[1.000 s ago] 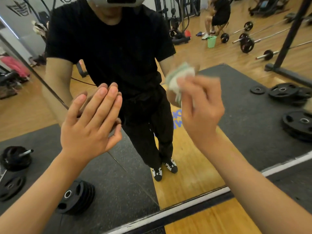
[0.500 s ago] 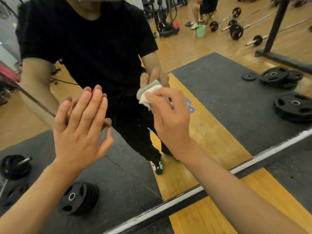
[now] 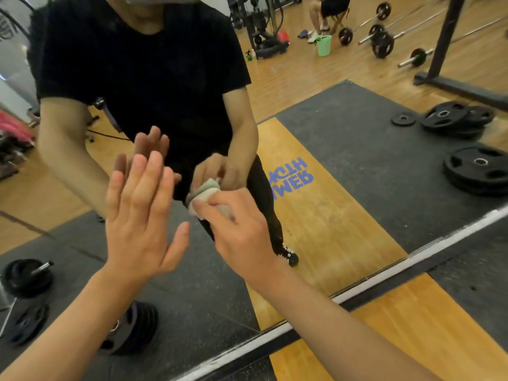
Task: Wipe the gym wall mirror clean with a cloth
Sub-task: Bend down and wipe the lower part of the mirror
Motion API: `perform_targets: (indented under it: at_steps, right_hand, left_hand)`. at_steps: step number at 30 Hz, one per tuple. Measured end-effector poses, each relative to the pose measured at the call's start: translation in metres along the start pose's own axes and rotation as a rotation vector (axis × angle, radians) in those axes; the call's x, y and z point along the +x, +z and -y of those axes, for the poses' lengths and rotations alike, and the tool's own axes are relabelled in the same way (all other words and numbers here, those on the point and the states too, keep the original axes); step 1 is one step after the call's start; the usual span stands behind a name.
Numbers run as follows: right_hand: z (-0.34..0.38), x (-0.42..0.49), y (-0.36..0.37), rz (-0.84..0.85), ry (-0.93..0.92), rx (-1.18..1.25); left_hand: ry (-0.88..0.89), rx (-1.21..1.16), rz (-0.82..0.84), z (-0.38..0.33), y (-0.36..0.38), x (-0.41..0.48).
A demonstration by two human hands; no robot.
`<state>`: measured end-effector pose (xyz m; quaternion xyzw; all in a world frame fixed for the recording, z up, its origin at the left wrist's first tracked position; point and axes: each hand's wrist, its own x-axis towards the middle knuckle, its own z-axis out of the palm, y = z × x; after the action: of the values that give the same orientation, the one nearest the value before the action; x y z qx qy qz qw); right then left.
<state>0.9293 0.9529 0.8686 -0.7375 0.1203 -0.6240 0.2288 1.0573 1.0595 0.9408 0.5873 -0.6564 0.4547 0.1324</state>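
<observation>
The wall mirror point(image 3: 343, 166) fills most of the view, its metal bottom edge running diagonally from lower left to right. My left hand point(image 3: 140, 215) is flat, fingers straight, palm toward the glass with fingertips at or near it. My right hand point(image 3: 239, 232) grips a bunched white and pale green cloth point(image 3: 202, 195) and presses it on the glass at the centre, just right of my left hand. My fingers hide most of the cloth. The reflection shows a person in black clothes with both arms raised.
Below the mirror's edge lie wooden floor point(image 3: 398, 334) and dark rubber mat. Reflected in the glass are stacked weight plates point(image 3: 478, 171), barbells, a rack post point(image 3: 445, 42), a green bucket point(image 3: 323, 45) and a seated person far behind.
My right hand has carried the cloth down and leftward across the glass, closer to my left hand. The left hand has stayed flat at the mirror. The view has tilted downward.
</observation>
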Motion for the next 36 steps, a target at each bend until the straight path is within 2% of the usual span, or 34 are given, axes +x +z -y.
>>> perform_targets:
  at_steps: [3, 6, 7, 10, 11, 13, 15, 17, 19, 22, 24, 28, 30, 33, 36]
  right_hand:
    - [-0.04, -0.067, -0.025, 0.146, 0.452, -0.012]
    - [-0.079, -0.114, -0.05, 0.049, 0.829, 0.062]
    - [-0.083, -0.114, -0.054, 0.03, 0.849, 0.017]
    - [-0.076, -0.07, -0.053, -0.041, 0.689, -0.066]
    - [-0.07, -0.044, -0.051, -0.099, 0.559, -0.028]
    - [-0.058, 0.005, -0.05, -0.178, 0.186, -0.005]
    - [-0.05, 0.035, -0.05, -0.216, 0.057, -0.017]
    - [-0.057, 0.033, -0.05, -0.243, 0.024, -0.016]
    - [-0.082, -0.018, -0.052, -0.148, 0.065, -0.071]
    - [-0.116, -0.099, -0.067, 0.041, 0.28, -0.1]
    - [-0.111, -0.102, -0.07, 0.02, 0.421, -0.064]
    - [-0.061, 0.026, -0.058, -0.257, 0.175, -0.01]
    - [-0.047, 0.067, -0.057, -0.314, 0.078, -0.002]
    - [-0.069, 0.023, -0.061, -0.223, 0.094, -0.023]
    - [-0.109, -0.066, -0.068, -0.067, 0.267, -0.145]
  left_hand:
    - [0.07, 0.062, 0.031, -0.013, 0.013, 0.012]
    - [0.103, 0.173, 0.109, -0.031, 0.036, 0.014]
    - [0.088, 0.235, 0.117, -0.035, 0.043, 0.014]
    - [0.085, 0.434, 0.08, -0.036, 0.058, 0.01]
    - [0.099, 0.472, 0.067, -0.035, 0.061, 0.009]
    - [0.108, 0.488, 0.036, -0.033, 0.065, 0.007]
    - [0.107, 0.499, 0.002, -0.032, 0.067, 0.003]
    - [0.115, 0.532, -0.02, -0.031, 0.069, 0.003]
    - [0.112, 0.521, -0.02, -0.031, 0.067, 0.004]
    - [0.094, 0.528, -0.034, -0.034, 0.07, 0.002]
    - [0.089, 0.511, -0.043, -0.036, 0.071, 0.001]
    - [0.095, 0.524, -0.031, -0.035, 0.069, 0.004]
    - [0.096, 0.51, -0.027, -0.036, 0.067, 0.003]
    - [0.097, 0.539, -0.026, -0.035, 0.067, 0.003]
    - [0.086, 0.525, -0.03, -0.035, 0.067, 0.002]
